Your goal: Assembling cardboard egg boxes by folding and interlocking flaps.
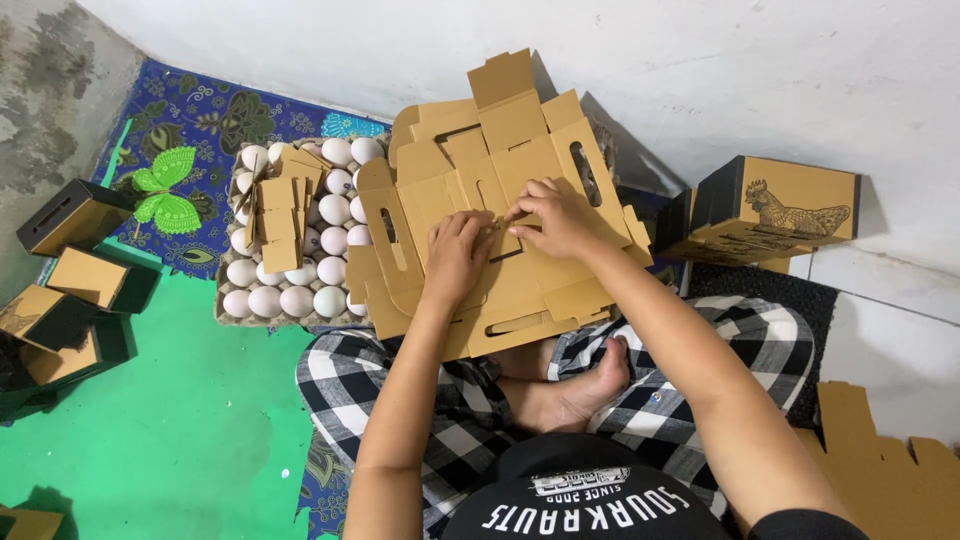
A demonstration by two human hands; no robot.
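On the floor, a person is sitting cross-legged by a white wall, with a flat brown cardboard box cutout (490, 215) lying across the lap. Both hands are pressing on it: the left hand (457, 255) is lying flat with fingers bent, and the right hand (555, 215) is pinching a small flap. Just beside the cutout, a grey tray of white eggs (290, 240) is resting on a green mat (180, 420) with a blue flowered cloth (200, 120). Folded brown and black boxes (65, 280) are lying to the left.
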